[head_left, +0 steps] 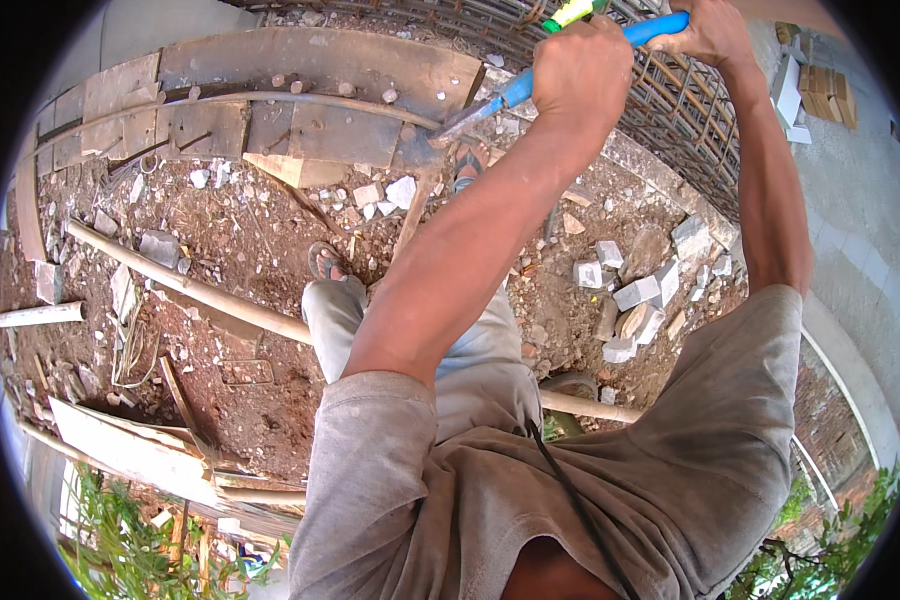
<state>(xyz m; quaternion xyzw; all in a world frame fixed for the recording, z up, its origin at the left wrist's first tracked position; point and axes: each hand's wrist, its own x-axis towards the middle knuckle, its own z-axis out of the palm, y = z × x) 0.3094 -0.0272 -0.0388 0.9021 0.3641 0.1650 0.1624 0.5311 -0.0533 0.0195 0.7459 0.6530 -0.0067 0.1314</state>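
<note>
Both my hands are closed round a long blue bar tool (518, 90) with a grey metal end; its exact kind I cannot make out. My left hand (585, 68) grips the middle of the blue part, and my right hand (708, 30) holds close to its upper end. The grey tip slants down to the left, meeting or overlapping the end of a long bent rod (270, 97) over wooden boards (315, 62). A bright yellow-green piece (574, 12) shows just above my left fist; what it belongs to is hidden.
A rebar cage (685, 120) runs along the upper right. Broken concrete blocks (638, 292) and rubble cover the dirt around my sandalled feet (326, 262). A pole (190, 282) crosses the ground behind. Pale boards (135, 445) lie lower left, and brown stacked pieces (828, 97) stand far right.
</note>
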